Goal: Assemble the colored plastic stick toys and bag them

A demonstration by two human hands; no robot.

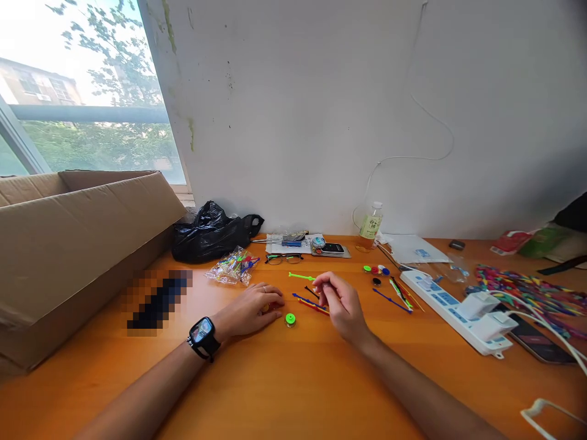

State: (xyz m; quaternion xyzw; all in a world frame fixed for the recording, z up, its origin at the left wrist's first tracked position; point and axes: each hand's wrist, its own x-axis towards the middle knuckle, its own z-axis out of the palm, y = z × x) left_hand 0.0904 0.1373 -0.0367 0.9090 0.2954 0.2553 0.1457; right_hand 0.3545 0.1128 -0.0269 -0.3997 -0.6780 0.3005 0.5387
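Observation:
My right hand (340, 305) is closed in a pinch on one end of a thin bright-green plastic stick (300, 277), which points left above the table. Beneath that hand lie several thin sticks, among them a blue stick (305, 300). My left hand (257, 308), with a black watch on its wrist, rests palm down on the table, fingers loosely bent and thumb apart; I see nothing held in it. Between my hands stands a small round piece with a green top (290, 319), close to the left fingertips but not touching them.
A cardboard box (87, 238) stands at left, near a black plastic bag (211, 232) and a clear bag of colored pieces (236, 266). Glasses (284, 259) and a bottle (369, 227) lie behind. To the right are small discs (376, 270), a power strip (452, 308) and a colorful pile (523, 290).

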